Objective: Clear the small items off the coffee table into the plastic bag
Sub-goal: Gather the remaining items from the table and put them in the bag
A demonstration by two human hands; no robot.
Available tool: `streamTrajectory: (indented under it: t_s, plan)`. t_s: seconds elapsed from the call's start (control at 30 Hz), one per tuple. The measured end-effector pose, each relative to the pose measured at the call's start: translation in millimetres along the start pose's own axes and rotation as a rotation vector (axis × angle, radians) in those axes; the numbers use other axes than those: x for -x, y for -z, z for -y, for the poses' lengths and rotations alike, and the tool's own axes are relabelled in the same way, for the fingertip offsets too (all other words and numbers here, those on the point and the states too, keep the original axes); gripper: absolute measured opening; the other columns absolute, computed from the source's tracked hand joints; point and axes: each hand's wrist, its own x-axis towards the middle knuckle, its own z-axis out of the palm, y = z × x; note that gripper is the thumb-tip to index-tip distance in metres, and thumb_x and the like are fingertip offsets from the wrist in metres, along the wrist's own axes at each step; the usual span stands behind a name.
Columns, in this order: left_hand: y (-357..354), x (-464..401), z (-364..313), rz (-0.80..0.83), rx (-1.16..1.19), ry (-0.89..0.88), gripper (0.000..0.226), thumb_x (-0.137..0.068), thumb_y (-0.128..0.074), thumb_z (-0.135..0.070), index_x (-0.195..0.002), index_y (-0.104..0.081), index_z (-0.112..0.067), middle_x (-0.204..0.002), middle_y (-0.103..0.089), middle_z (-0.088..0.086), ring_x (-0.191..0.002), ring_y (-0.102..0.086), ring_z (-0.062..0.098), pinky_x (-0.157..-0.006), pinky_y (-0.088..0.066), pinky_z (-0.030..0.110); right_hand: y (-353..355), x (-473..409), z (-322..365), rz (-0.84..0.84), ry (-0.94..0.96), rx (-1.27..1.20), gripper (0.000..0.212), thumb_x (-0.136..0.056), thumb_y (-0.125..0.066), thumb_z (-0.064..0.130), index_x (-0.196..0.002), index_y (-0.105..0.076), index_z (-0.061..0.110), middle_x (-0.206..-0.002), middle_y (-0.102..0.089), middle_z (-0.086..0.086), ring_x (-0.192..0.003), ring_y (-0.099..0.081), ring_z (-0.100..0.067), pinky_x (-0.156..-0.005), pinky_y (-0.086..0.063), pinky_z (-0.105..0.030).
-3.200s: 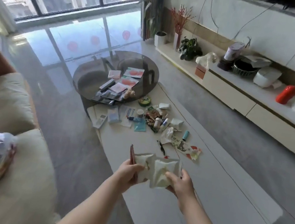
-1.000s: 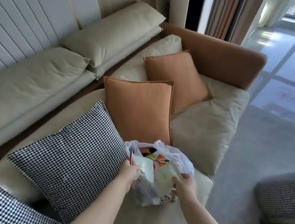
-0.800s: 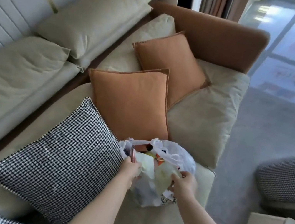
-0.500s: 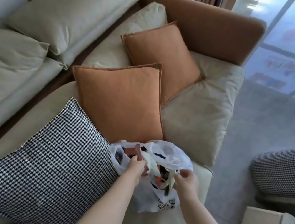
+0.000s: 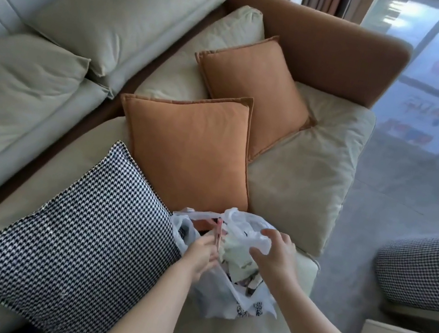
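Head view: left hand [image 5: 202,253] pinches a thin reddish card [image 5: 218,234] at the plastic bag [image 5: 233,299] mouth; right hand [image 5: 274,255], fingers spread, empty, hovers just right of it. Pale crumpled wrappers [image 5: 236,256] already lie inside the thin, crinkly bag; the card looks next, and the table is unseen. Left of the grip, a houndstooth cushion [image 5: 79,230]; beyond, soft orange cushions [image 5: 192,150]

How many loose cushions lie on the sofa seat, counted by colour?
Orange cushions: 2, the near one and the far one.
Black-and-white houndstooth cushions: 1.
Total: 3.
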Motion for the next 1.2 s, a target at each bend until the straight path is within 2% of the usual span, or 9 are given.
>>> streamTrajectory:
  t_s: [0.2, 0.3, 0.43, 0.5, 0.63, 0.8, 0.97, 1.1, 1.2]
  plan:
    - [12.1, -0.9, -4.2, -0.574, -0.436, -0.241, 0.024, -0.091, -0.055, -0.010, -0.113, -0.063, -0.014, -0.109, -0.064, 0.005, -0.088, -0.058, 0.016, -0.069, -0.052, 0.026, -10.9, -7.0, 4.6, 0.023, 0.115, 0.199, 0.036, -0.088, -0.062, 0.029, -0.123, -0.055, 0.026, -0.133, -0.053, 0.005, -0.132, -0.031, -0.017, -0.100, -0.034, -0.030]
    - [22.5, -5.2, -9.5, -0.786, -0.617, -0.278, 0.031, -0.084, -0.067, -0.021, -0.113, -0.061, -0.014, -0.124, -0.054, 0.013, -0.105, -0.052, 0.024, -0.079, -0.053, 0.035, -13.1, -11.0, 8.7, -0.016, 0.098, 0.129, 0.025, -0.091, -0.058, 0.027, -0.115, -0.059, 0.022, -0.117, -0.061, 0.003, -0.110, -0.048, -0.016, -0.083, -0.038, -0.027]
    - [24.4, -15.7, -18.6, -0.674, -0.384, -0.018, 0.082, -0.084, -0.070, -0.021, -0.149, -0.020, -0.021, -0.154, -0.012, 0.015, -0.132, -0.039, 0.037, -0.094, -0.048, 0.040, -11.5, -15.1, 9.2, 0.018, 0.048, 0.014, 0.009, -0.092, -0.055, 0.028, -0.095, -0.051, 0.021, -0.077, -0.057, 0.004, -0.064, -0.049, -0.011, -0.066, -0.046, -0.035]
    - [24.3, -20.2, -22.4, -0.599, -0.184, 0.028, 0.087, -0.084, -0.070, -0.012, -0.150, -0.014, -0.018, -0.149, -0.024, 0.018, -0.124, -0.049, 0.037, -0.091, -0.050, 0.040, -8.5, -16.5, 6.1, 0.019, 0.031, -0.010, 0.007, -0.092, -0.053, 0.025, -0.091, -0.047, 0.021, -0.074, -0.057, 0.002, -0.065, -0.052, -0.016, -0.066, -0.047, -0.037]
    - [23.2, -14.8, -24.1, -0.574, -0.053, 0.087, 0.050, -0.088, -0.066, -0.023, -0.127, -0.049, 0.001, -0.119, -0.061, 0.014, -0.105, -0.062, 0.029, -0.080, -0.050, 0.032, 4.1, -18.5, 0.1, 0.007, -0.039, -0.017, 0.028, -0.091, -0.046, 0.016, -0.119, -0.050, 0.014, -0.096, -0.063, -0.008, -0.084, -0.055, -0.023, -0.068, -0.038, -0.031]
    - [30.5, 23.3, -23.4, -0.641, -0.088, 0.123, 0.035, -0.088, -0.064, -0.027, -0.103, -0.062, 0.004, -0.091, -0.066, 0.012, -0.084, -0.066, 0.028, -0.065, -0.048, 0.030, 30.2, -20.9, -4.7, -0.017, -0.120, -0.139, 0.006, -0.084, -0.048, 0.011, -0.078, -0.049, 0.012, -0.069, -0.047, -0.008, -0.061, -0.039, -0.020, -0.059, -0.030, -0.029]
    - [50.2, 65.9, -31.2, -0.677, -0.023, -0.128, 0.019, -0.085, -0.062, -0.014, -0.067, -0.062, -0.016, -0.081, -0.066, 0.009, -0.068, -0.054, 0.025, -0.064, -0.039, 0.029, 54.5, -13.9, -4.5, 0.027, -0.085, -0.262, 0.034, -0.086, -0.064, 0.028, -0.062, -0.044, 0.013, -0.052, -0.030, 0.000, -0.050, -0.028, -0.016, -0.051, -0.021, -0.027]
    - [36.8, 104.9, -24.1, -0.693, 0.009, -0.244, 0.011, -0.087, -0.062, -0.014, -0.091, -0.071, -0.011, -0.089, -0.067, 0.003, -0.084, -0.063, 0.021, -0.078, -0.053, 0.033, 71.7, -9.7, 10.8, 0.007, -0.031, -0.303, 0.035, -0.087, -0.062, 0.030, -0.073, -0.054, -0.001, -0.060, -0.037, -0.006, -0.056, -0.033, -0.020, -0.053, -0.026, -0.030]
    - [34.6, 129.6, -16.0, -0.719, 0.012, -0.338, 0.013, -0.088, -0.061, -0.015, -0.095, -0.072, -0.013, -0.091, -0.067, -0.003, -0.084, -0.062, 0.012, -0.066, -0.047, 0.019, 85.4, -4.3, 14.0, 0.005, 0.019, -0.376, 0.035, -0.088, -0.060, 0.027, -0.093, -0.059, -0.008, -0.068, -0.041, -0.009, -0.063, -0.035, -0.022, -0.057, -0.030, -0.032]
